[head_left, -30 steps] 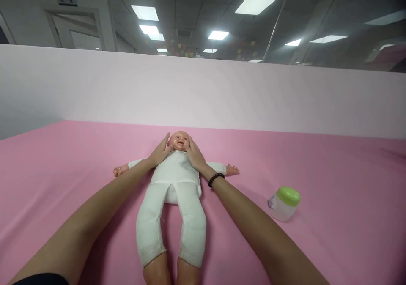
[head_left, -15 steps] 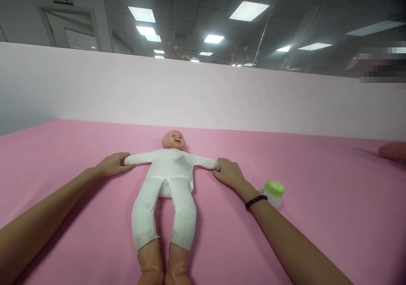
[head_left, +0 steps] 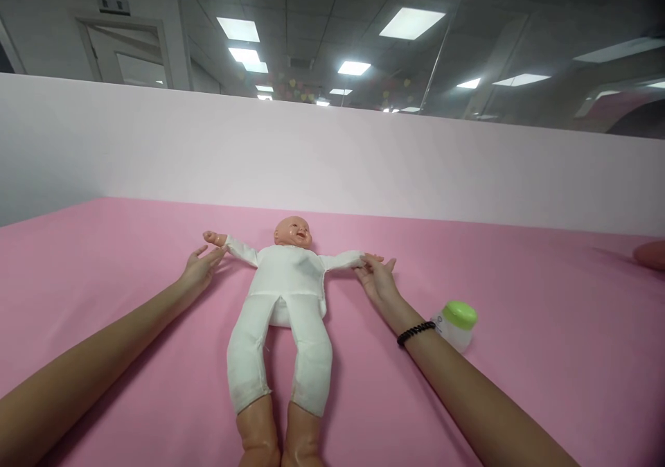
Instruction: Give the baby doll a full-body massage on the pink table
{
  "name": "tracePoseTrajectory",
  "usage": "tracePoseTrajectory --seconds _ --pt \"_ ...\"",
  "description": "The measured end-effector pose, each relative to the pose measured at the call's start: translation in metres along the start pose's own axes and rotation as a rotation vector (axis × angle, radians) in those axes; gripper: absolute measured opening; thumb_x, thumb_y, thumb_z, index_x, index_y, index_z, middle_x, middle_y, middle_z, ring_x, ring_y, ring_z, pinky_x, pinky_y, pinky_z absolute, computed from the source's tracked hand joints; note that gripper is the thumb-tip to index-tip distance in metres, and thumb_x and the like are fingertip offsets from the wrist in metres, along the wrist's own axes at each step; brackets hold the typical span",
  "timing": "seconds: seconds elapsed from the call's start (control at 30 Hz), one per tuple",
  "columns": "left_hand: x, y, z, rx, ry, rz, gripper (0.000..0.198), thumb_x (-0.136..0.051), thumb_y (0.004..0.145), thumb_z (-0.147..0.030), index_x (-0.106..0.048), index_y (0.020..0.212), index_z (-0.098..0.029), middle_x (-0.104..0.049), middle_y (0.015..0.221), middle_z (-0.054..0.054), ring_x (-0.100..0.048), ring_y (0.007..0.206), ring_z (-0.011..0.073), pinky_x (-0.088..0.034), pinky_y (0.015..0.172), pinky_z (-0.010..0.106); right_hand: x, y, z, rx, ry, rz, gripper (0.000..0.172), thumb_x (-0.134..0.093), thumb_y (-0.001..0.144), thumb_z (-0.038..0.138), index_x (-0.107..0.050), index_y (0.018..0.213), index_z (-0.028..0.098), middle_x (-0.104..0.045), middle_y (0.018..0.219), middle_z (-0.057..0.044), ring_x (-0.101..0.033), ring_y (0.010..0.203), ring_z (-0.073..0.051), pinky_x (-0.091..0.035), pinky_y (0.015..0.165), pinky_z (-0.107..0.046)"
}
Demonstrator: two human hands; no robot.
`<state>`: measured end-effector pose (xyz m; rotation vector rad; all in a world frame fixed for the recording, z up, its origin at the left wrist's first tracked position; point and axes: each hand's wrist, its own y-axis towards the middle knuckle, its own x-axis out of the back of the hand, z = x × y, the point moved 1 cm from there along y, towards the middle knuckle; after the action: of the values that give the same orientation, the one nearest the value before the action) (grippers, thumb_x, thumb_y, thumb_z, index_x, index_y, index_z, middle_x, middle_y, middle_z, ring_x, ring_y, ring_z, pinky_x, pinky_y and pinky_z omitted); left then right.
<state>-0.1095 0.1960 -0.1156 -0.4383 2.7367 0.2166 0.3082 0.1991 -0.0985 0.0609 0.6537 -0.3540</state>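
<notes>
Either side of the baby doll (head_left: pixel 285 294), lying on its back on the pink surface (head_left: pixel 540 411), the hands are well apart: the open left hand (head_left: pixel 200 271) just off its sleeve (head_left: pixel 242 251), the right hand (head_left: pixel 379 280) touching its outstretched arm (head_left: pixel 343 260). A green-lidded jar (head_left: pixel 456 325) stands closed to the doll's side, beyond the right wrist.

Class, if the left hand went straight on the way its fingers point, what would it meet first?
The left hand would probably meet the baby doll's white sleeve first, near the cuff; depth is unclear here.
</notes>
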Motion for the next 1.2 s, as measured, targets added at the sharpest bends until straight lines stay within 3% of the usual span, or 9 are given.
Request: tracePoseTrajectory --seconds 0.1,0.23,0.33,0.53,0.7,0.83,0.93,1.1,1.2 --pt "-0.008 0.005 0.009 0.063 -0.065 0.134 0.027 -0.076 0.083 -0.024 -0.060 0.104 -0.017 -0.067 0.118 0.011 -0.064 0.115 0.0191 -0.052 0.101 0.028 -0.010 -0.003 0.002 -0.084 0.128 -0.057 0.068 -0.069 0.076 0.007 -0.041 0.136 0.024 -0.064 0.109 -0.002 -0.067 0.093 -0.011 -0.060 0.090 -0.025" --pt "-0.030 0.001 0.007 0.024 0.023 0.104 0.047 -0.076 0.084 -0.025 -0.050 0.123 -0.025 -0.066 0.117 0.008 -0.067 0.110 0.0213 -0.055 0.097 0.038 -0.024 -0.012 0.000 -0.039 -0.015 0.056 0.038 -0.069 0.081 0.012 -0.055 0.116 0.020 -0.068 0.111 -0.006 -0.067 0.106 -0.015 -0.057 0.098 -0.026" --pt "-0.052 -0.009 -0.004 -0.280 0.296 0.206 0.048 -0.071 0.087 -0.034 -0.051 0.129 -0.024 -0.066 0.117 0.008 -0.065 0.111 0.0255 -0.055 0.097 0.043 -0.033 -0.025 -0.004 0.223 -0.305 0.317 0.052 -0.075 0.080 0.026 -0.055 0.127 0.021 -0.066 0.125 -0.009 -0.063 0.118 -0.022 -0.052 0.107 -0.040" --pt "-0.062 -0.031 -0.005 -0.869 0.986 0.789 0.034 -0.051 0.098 -0.030 -0.067 0.129 -0.028 -0.064 0.136 0.007 -0.053 0.133 0.0287 -0.041 0.113 0.047 -0.033 -0.054 -0.023 0.754 -0.996 1.042 0.046 -0.050 0.091 0.013 -0.064 0.132 0.028 -0.053 0.146 -0.002 -0.036 0.146 -0.024 -0.020 0.127 -0.054" --pt "-0.052 -0.027 0.013 -0.742 0.822 0.540 0.040 -0.057 0.095 -0.036 -0.060 0.133 -0.025 -0.059 0.140 0.010 -0.054 0.131 0.0289 -0.043 0.112 0.046 -0.028 -0.046 -0.021 0.629 -0.716 0.728 0.046 -0.056 0.091 0.020 -0.056 0.136 0.027 -0.055 0.144 -0.006 -0.045 0.140 -0.022 -0.032 0.122 -0.048" --pt "-0.042 -0.006 0.025 -0.263 0.268 0.076 0.034 -0.063 0.092 -0.040 -0.053 0.118 -0.019 -0.064 0.121 0.013 -0.063 0.117 0.0267 -0.052 0.102 0.045 -0.012 -0.019 -0.015 0.155 -0.250 0.164 0.046 -0.065 0.085 0.025 -0.049 0.128 0.026 -0.063 0.127 -0.007 -0.064 0.116 -0.021 -0.054 0.102 -0.043" --pt "-0.033 0.006 0.028 0.023 0.063 -0.032 0.018 -0.065 0.090 -0.031 -0.053 0.095 -0.018 -0.066 0.104 0.012 -0.066 0.108 0.0253 -0.053 0.099 0.042 0.001 -0.007 -0.015 -0.168 -0.155 -0.030 0.027 -0.060 0.088 0.021 -0.054 0.114 0.022 -0.067 0.114 -0.008 -0.069 0.104 -0.019 -0.059 0.093 -0.037" --pt "-0.036 -0.009 0.020 -0.218 0.197 0.047 0.034 -0.071 0.085 -0.038 -0.055 0.110 -0.021 -0.065 0.116 0.010 -0.064 0.113 0.0260 -0.053 0.098 0.043 -0.008 -0.024 -0.015 0.074 -0.310 0.183 0.058 -0.075 0.079 0.030 -0.047 0.130 0.027 -0.062 0.129 -0.007 -0.066 0.108 -0.022 -0.058 0.094 -0.042" --pt "-0.047 -0.028 0.014 -0.511 0.495 0.418 0.032 -0.066 0.089 -0.037 -0.061 0.118 -0.023 -0.064 0.127 0.010 -0.058 0.125 0.0274 -0.044 0.110 0.047 -0.019 -0.043 -0.016 0.406 -0.573 0.543 0.049 -0.072 0.081 0.027 -0.057 0.128 0.026 -0.061 0.133 -0.007 -0.060 0.121 -0.024 -0.049 0.108 -0.048"
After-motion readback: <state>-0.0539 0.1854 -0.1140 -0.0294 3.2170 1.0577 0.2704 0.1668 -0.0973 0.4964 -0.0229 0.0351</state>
